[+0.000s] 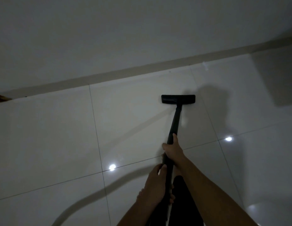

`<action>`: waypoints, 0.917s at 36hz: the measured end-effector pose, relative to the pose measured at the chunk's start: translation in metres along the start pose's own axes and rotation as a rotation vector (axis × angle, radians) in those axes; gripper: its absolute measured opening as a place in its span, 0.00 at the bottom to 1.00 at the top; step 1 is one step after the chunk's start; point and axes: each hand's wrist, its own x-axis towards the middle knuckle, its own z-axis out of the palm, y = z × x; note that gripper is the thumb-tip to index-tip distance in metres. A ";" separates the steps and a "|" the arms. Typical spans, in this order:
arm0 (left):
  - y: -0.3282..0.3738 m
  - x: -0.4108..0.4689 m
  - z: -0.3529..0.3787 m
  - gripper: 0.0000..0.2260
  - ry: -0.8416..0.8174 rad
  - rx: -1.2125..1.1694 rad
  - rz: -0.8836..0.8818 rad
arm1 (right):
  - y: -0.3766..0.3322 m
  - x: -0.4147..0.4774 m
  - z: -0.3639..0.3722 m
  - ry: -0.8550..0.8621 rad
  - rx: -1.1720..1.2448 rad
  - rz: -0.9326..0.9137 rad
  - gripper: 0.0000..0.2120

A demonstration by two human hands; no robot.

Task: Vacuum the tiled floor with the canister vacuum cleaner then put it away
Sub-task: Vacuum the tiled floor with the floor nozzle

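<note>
Floor: dim, glossy tiled floor, lamp glints on it.
Near grip: left hand wrapped round the wand.
Next grip: right hand clamped farther along it.
Far end: floor head flat on tile, near the skirting. Keep it flat and overlap passes along that edge.

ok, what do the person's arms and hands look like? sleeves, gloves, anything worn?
Left hand and right hand are bare: no gloves, rings or watch visible. Both forearms are bare to the frame edge, no sleeves in view. Lighting is dim.
</note>
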 end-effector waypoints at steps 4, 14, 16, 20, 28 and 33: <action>0.007 0.005 -0.002 0.15 0.046 -0.021 -0.013 | -0.005 0.013 0.007 -0.026 0.019 0.006 0.36; 0.038 0.027 0.004 0.17 0.122 -0.051 -0.019 | -0.037 0.046 -0.003 -0.101 0.033 0.022 0.37; 0.046 0.031 0.008 0.17 0.132 -0.058 -0.018 | -0.044 0.052 -0.007 -0.127 0.030 0.015 0.37; 0.064 0.039 0.014 0.17 0.153 -0.065 -0.010 | -0.058 0.064 -0.016 -0.149 0.017 0.011 0.38; 0.100 0.059 0.034 0.16 0.139 -0.015 0.033 | -0.083 0.085 -0.046 -0.139 0.044 0.006 0.37; 0.119 0.069 0.053 0.15 0.125 -0.002 0.021 | -0.092 0.097 -0.071 -0.113 0.070 0.021 0.37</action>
